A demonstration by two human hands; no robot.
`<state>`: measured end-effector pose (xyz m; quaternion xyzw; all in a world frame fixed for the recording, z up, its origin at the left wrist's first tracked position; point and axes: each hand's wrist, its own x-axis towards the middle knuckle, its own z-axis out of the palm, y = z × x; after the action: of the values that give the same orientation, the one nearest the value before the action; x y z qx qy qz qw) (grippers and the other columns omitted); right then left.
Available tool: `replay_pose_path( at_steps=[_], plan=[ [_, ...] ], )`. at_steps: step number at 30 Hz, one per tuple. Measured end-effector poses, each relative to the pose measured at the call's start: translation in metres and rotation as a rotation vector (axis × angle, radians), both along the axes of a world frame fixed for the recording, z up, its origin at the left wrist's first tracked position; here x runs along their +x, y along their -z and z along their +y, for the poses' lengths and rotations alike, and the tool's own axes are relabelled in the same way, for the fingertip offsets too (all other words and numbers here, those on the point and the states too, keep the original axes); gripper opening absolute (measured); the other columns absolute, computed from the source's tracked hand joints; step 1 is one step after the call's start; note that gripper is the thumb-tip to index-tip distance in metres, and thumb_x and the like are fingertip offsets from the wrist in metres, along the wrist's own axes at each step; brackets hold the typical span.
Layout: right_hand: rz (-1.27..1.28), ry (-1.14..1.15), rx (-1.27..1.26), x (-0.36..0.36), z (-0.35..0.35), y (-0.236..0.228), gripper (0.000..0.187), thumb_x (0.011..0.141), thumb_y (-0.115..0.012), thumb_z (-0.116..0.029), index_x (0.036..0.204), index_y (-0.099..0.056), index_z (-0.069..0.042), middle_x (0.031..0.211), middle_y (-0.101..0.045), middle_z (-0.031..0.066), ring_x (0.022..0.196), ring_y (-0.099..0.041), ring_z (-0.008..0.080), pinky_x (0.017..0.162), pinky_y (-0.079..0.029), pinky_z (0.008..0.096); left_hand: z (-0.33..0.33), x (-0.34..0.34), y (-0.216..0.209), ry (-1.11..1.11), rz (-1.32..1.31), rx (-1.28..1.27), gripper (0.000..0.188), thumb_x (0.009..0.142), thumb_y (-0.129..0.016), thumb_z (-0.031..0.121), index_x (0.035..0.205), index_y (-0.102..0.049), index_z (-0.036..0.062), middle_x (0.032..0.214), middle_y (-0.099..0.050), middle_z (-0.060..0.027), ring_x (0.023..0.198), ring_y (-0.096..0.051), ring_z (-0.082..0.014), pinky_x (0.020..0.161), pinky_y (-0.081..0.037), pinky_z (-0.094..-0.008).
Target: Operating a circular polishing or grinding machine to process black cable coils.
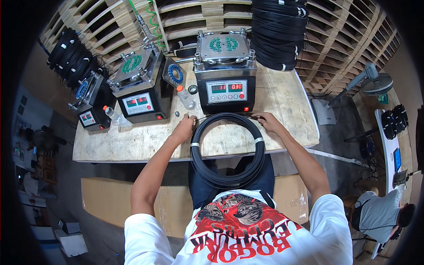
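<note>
On the table's left side, a small black machine (pixel 90 106) with a lit red display stands beside a transparent orange-capped bottle (pixel 115 117). Next comes a larger machine (pixel 140 104), green pieces set on its metal top, then a plate ringed in blue (pixel 175 74), a second orange-capped bottle (pixel 187 100) and a small dark ring (pixel 192 89). Another machine (pixel 227 90) fills the middle, just beyond the coil, with a tall stack of black coils (pixel 279 37) behind it to the right.

The left hand (pixel 183 129) has its fingers drawn together on a thin dark strand at the coil's upper left. The black coil (pixel 227 181), banded in white on both sides, overhangs the table's front edge before the person's body. The right hand (pixel 270 123) pinches a dark strand between thumb and forefinger, at the coil's upper right.

Below, cardboard (pixel 119 198) lies under the worn, stained wooden table (pixel 289 106). Slatted wooden pallets back it; rightward stand a fan (pixel 377 84) and, farther along, a co-worker (pixel 380 214) at a white bench (pixel 388 150).
</note>
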<state>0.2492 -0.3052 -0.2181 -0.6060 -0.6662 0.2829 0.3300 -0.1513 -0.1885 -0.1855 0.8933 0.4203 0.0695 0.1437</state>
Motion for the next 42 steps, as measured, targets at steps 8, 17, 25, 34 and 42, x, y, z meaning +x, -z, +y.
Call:
replay_pose_path(
  at_steps=[8,17,25,34,42],
  plan=[
    [-0.013,0.0,-0.217,0.006,0.01,-0.007,0.026,0.093,-0.052,0.004,0.115,-0.066,0.003,0.079,-0.064,0.0087,0.069,-0.059,0.0162,0.068,-0.05,0.0311,0.019,-0.002,0.004,0.086,-0.1,-0.217,0.029,0.081,-0.055,-0.006,0.107,-0.068,0.0,0.1,-0.064,-0.026,0.094,-0.064,-0.0419,0.085,-0.051,-0.0451],
    [-0.019,0.031,-0.17,-0.03,-0.013,-0.026,0.066,0.09,-0.07,-0.047,0.135,-0.056,-0.001,0.124,-0.067,0.0212,0.113,-0.065,0.0332,0.096,-0.05,0.0414,-0.026,0.025,-0.045,-0.172,0.081,-0.187,0.061,0.085,-0.058,0.053,0.108,-0.068,-0.0023,0.102,-0.067,-0.0255,0.101,-0.066,-0.0427,0.089,-0.051,-0.0501],
    [-0.528,0.096,-0.329,-0.057,-0.021,-0.035,0.064,0.075,-0.071,-0.039,0.122,-0.051,-0.001,0.112,-0.064,0.0271,0.104,-0.065,0.0427,0.087,-0.052,0.0498,-0.028,0.019,-0.03,-0.079,0.202,-0.131,0.064,0.079,-0.071,0.041,0.12,-0.057,-0.0053,0.123,-0.057,-0.0325,0.105,-0.063,-0.0482,0.09,-0.052,-0.0523],
    [-0.626,-0.098,-0.01,-0.106,-0.025,-0.082,0.06,0.081,-0.067,-0.031,0.124,-0.041,0.002,0.087,-0.068,0.0269,0.08,-0.067,0.0479,0.071,-0.053,0.0552,-0.061,-0.045,-0.076,-0.07,0.072,-0.085,0.055,0.083,-0.071,0.028,0.118,-0.043,-0.0042,0.091,-0.068,-0.0299,0.091,-0.065,-0.0499,0.08,-0.051,-0.0563],
    [-0.411,-0.137,0.215,-0.214,0.049,-0.168,0.062,0.08,-0.069,-0.031,0.124,-0.039,0.0,0.079,-0.067,0.0265,0.076,-0.065,0.0497,0.064,-0.049,0.0565,-0.034,-0.17,-0.185,-0.145,0.053,0.286,0.051,0.082,-0.072,0.026,0.117,-0.042,0.0049,0.083,-0.067,-0.0243,0.083,-0.065,-0.0481,0.07,-0.051,-0.0567]
  ],
)
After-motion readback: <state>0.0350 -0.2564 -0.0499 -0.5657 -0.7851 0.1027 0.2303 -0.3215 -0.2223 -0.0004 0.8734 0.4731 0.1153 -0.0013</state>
